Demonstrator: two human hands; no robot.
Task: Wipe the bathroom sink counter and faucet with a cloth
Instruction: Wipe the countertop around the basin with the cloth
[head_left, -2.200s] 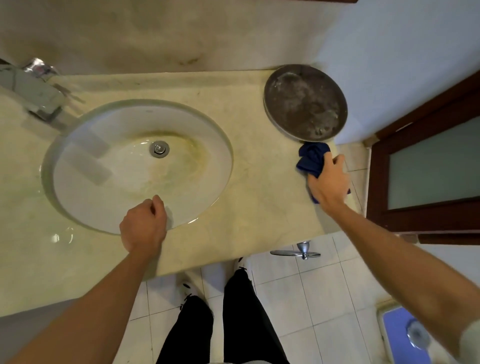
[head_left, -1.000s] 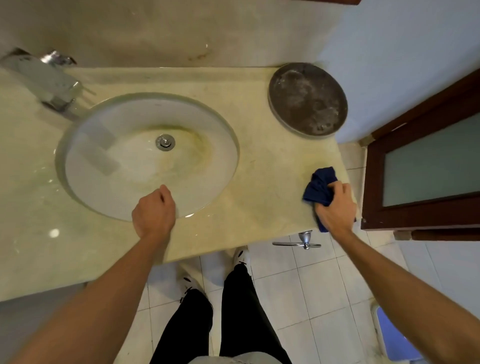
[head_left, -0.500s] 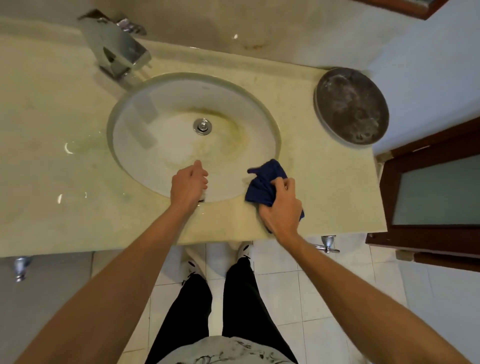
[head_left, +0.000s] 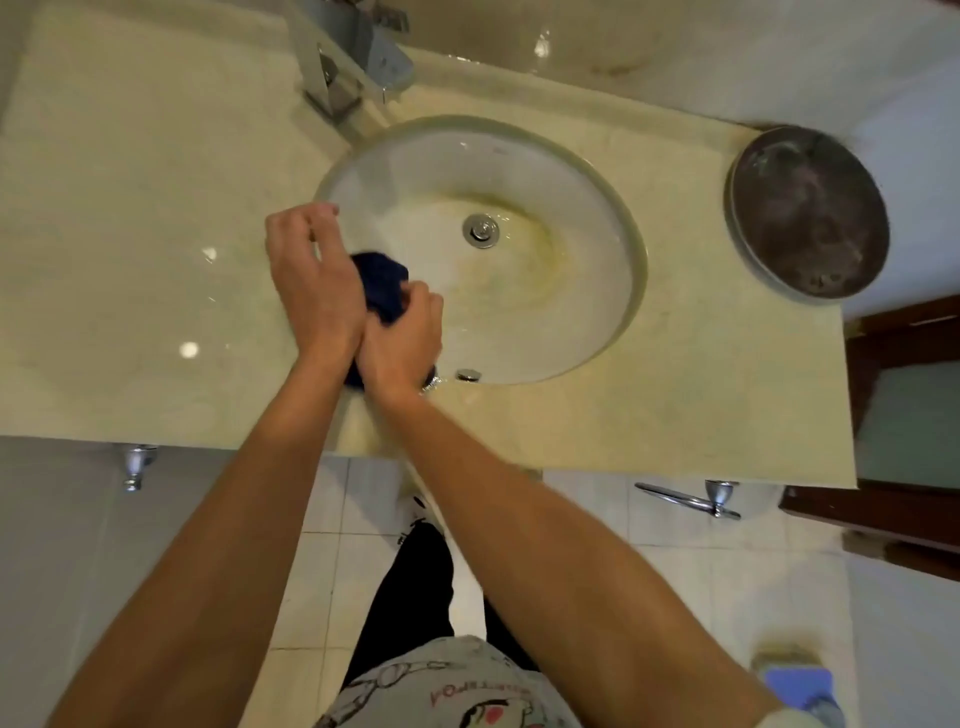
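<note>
Bunching between left hand (head_left: 311, 291) and right hand (head_left: 402, 338); cloth (head_left: 382, 283) over sink (head_left: 587, 218) rim

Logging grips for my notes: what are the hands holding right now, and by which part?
The right hand grips the bunched blue cloth at its near end. The left hand lies against its left side; whether it grips cannot be told.

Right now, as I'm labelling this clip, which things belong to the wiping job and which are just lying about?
Belongs to the job:
blue cloth, gripped by right hand, left hand beside it
counter
faucet
sink basin

Just lying about:
round metal tray, on the counter's far right corner
</note>
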